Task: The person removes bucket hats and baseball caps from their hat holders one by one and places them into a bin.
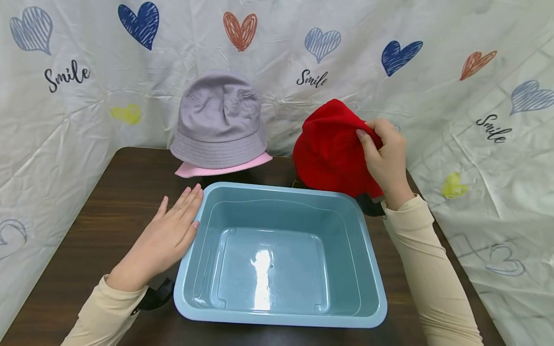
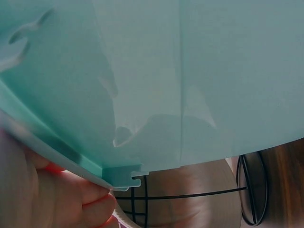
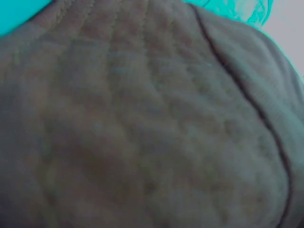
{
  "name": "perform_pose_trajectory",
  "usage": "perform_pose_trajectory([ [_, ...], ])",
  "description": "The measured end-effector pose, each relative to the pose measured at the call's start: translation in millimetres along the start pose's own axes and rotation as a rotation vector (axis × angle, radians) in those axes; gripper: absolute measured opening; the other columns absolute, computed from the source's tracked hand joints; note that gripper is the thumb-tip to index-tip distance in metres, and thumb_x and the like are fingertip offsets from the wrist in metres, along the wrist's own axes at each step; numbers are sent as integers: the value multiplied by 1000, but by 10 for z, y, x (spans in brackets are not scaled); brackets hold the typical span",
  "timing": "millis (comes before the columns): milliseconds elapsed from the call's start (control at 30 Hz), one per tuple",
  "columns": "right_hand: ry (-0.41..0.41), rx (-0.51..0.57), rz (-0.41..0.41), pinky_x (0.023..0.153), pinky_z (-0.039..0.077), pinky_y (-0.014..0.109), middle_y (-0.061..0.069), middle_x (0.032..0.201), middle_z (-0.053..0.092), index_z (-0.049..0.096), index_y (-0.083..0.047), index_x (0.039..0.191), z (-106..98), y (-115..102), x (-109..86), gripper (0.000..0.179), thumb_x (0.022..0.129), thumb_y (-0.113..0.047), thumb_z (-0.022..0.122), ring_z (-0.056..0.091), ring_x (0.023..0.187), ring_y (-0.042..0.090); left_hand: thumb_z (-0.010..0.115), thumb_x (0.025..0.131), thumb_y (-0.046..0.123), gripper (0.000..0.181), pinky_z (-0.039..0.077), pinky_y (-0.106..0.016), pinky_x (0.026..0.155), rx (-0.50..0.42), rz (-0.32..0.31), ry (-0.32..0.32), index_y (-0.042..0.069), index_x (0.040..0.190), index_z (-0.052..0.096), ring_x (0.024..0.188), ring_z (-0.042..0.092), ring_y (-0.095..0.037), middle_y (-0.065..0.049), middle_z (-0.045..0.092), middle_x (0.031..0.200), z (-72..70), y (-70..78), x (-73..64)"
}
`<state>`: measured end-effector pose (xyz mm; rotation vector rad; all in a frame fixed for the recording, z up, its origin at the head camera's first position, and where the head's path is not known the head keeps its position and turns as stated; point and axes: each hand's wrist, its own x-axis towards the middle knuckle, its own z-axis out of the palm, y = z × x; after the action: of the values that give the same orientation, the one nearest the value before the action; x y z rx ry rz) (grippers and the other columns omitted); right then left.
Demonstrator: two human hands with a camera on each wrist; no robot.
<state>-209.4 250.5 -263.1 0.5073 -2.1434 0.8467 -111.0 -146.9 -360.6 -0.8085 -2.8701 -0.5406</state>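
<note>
My right hand (image 1: 387,156) pinches the edge of a red bucket hat (image 1: 331,149) between thumb and fingers, at the back right of the table. Stitched hat fabric fills most of the right wrist view, very close and off in colour. My left hand (image 1: 173,235) lies with its fingers extended along the left rim of a light blue plastic tub (image 1: 277,319). The tub's inside shows only its bare, shiny floor. In the left wrist view, the left fingers (image 2: 95,194) are at the edge of the tub's outer side (image 2: 213,85).
A lilac bucket hat (image 1: 220,120) sits over a pink hat (image 1: 222,168) behind the tub. Black wire (image 2: 190,195) crosses below the tub's edge in the left wrist view. Behind the dark wooden table (image 1: 82,240) hangs a white cloth (image 1: 281,19) printed with hearts.
</note>
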Motion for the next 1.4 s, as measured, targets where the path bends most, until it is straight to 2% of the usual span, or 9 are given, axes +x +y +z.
perform_pose_trajectory([
  [100,-34,31,-80,71,38,20,18,81,60,62,7,83,-22,-9,-25,2,85,7,63,53,78,25,41,99,22,60,5,-58,110,-5,2,3,-2,149,18,142,14,-31,-14,16,155,-1,2,-1],
  [233,-108,53,-147,75,39,20,18,83,61,62,7,84,-57,0,-69,4,82,10,64,52,80,21,41,98,22,60,4,-57,111,-2,7,12,-2,148,19,142,14,-31,-14,17,155,9,3,-1],
  [367,-141,80,-143,72,38,20,17,81,60,61,8,83,-74,1,-105,5,81,13,64,49,78,12,41,98,21,59,4,-57,110,1,11,19,-2,148,19,142,15,-31,-14,18,155,18,1,-4],
  [500,-135,85,-117,70,39,18,15,78,61,63,7,83,-73,-25,-121,6,80,9,68,49,76,6,40,99,22,59,4,-57,110,0,11,19,-2,149,19,143,13,-29,-14,18,155,16,2,-4],
  [700,-145,-25,-160,67,39,18,13,75,64,67,4,82,-77,-67,-104,15,72,3,78,52,70,15,40,99,22,59,3,-57,111,-5,11,23,-2,148,20,143,11,-28,-13,17,155,20,5,-5],
  [900,-192,-151,-198,58,35,23,13,77,62,64,3,82,-106,-128,-101,16,75,0,78,50,66,17,40,99,23,59,3,-57,111,-3,17,32,-2,149,19,143,11,-28,-13,18,155,32,-4,-15],
  [1133,-252,-193,-189,55,43,33,14,79,62,60,2,85,-149,-217,-174,17,77,1,75,53,65,19,42,99,21,58,2,-56,111,9,41,63,-3,148,21,142,14,-30,-14,19,155,36,-15,-23],
  [1267,-263,-215,-205,49,39,31,10,77,63,61,1,86,-169,-246,-230,18,76,1,76,46,56,13,41,99,21,57,3,-56,111,2,43,64,-2,148,21,143,14,-28,-14,20,154,48,-7,-15],
  [1400,-296,-172,-188,53,40,27,7,79,65,61,-1,90,-163,-250,-266,19,77,3,74,49,59,10,40,99,21,57,2,-55,111,-4,34,60,-2,148,22,143,13,-27,-13,20,155,52,2,-32],
])
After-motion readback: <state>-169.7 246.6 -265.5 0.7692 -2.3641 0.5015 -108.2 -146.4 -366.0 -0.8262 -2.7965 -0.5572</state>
